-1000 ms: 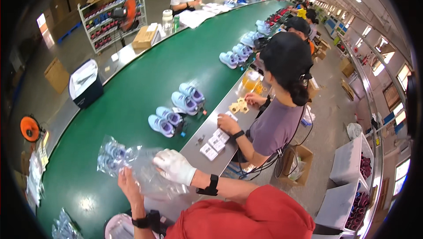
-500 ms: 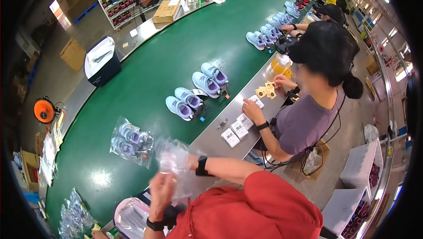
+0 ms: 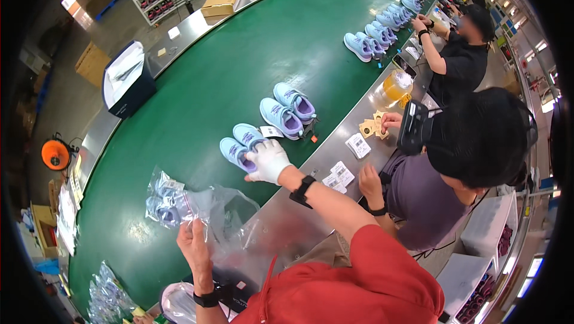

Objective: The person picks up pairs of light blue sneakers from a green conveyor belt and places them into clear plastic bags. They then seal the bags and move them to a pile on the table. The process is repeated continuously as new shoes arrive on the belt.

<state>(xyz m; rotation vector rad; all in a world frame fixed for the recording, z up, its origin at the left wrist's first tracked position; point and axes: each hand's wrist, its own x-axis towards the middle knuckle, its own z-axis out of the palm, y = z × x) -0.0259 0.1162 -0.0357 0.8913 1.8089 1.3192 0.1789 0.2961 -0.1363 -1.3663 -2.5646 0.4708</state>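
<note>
My left hand (image 3: 194, 246) pinches the edge of a clear plastic bag (image 3: 218, 213), which hangs loose over the belt's near edge. My right hand (image 3: 269, 162), in a white glove, grips the heel end of a pair of light blue sneakers (image 3: 234, 147) with lilac lining. Part of that pair is hidden under the fingers. Just beyond it stands another light blue pair (image 3: 286, 112) with a white card and an orange tag. Left of the bag, a bagged pair of sneakers (image 3: 162, 201) lies on the green belt (image 3: 197, 97).
To the right a co-worker (image 3: 430, 198) sits by stacks of white cards (image 3: 338, 177) and tan tags (image 3: 373, 125). More sneakers (image 3: 371, 46) line the far belt. Bagged shoes (image 3: 107, 294) lie at lower left. A dark blue bin (image 3: 133, 94) stands across the belt.
My right hand has left the plastic bag and moved forward right onto the sneakers. My left hand has shifted slightly left with the bag. The co-worker has leaned nearer.
</note>
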